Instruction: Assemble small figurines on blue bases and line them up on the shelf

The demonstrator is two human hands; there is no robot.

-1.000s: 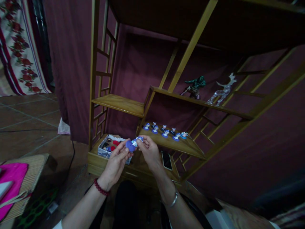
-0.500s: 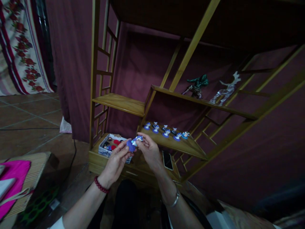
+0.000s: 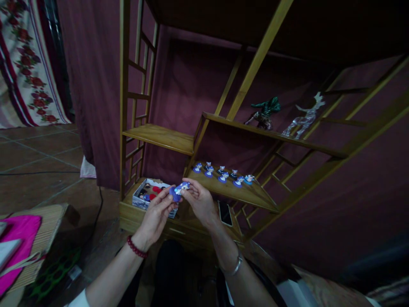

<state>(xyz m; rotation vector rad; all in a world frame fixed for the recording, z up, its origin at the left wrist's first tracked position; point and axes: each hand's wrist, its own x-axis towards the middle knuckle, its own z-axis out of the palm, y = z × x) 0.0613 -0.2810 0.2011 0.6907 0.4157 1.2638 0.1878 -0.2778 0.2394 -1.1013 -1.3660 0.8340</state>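
Head view: the left hand [image 3: 156,216] pinches the round purple base of a small figurine [image 3: 182,188], while the right hand [image 3: 200,204] grips its upper part between thumb and fingers; the figurine is tilted in mid-air, off the front left corner of the shelf [image 3: 247,197]; similar figurines [image 3: 223,177] stand back from that shelf's front edge; a box [image 3: 139,202] sits at the lower surface's [image 3: 128,198] left end; handling it well likely calls for a steady base, light thumb pressure and knuckles clear of the shelf's edge.
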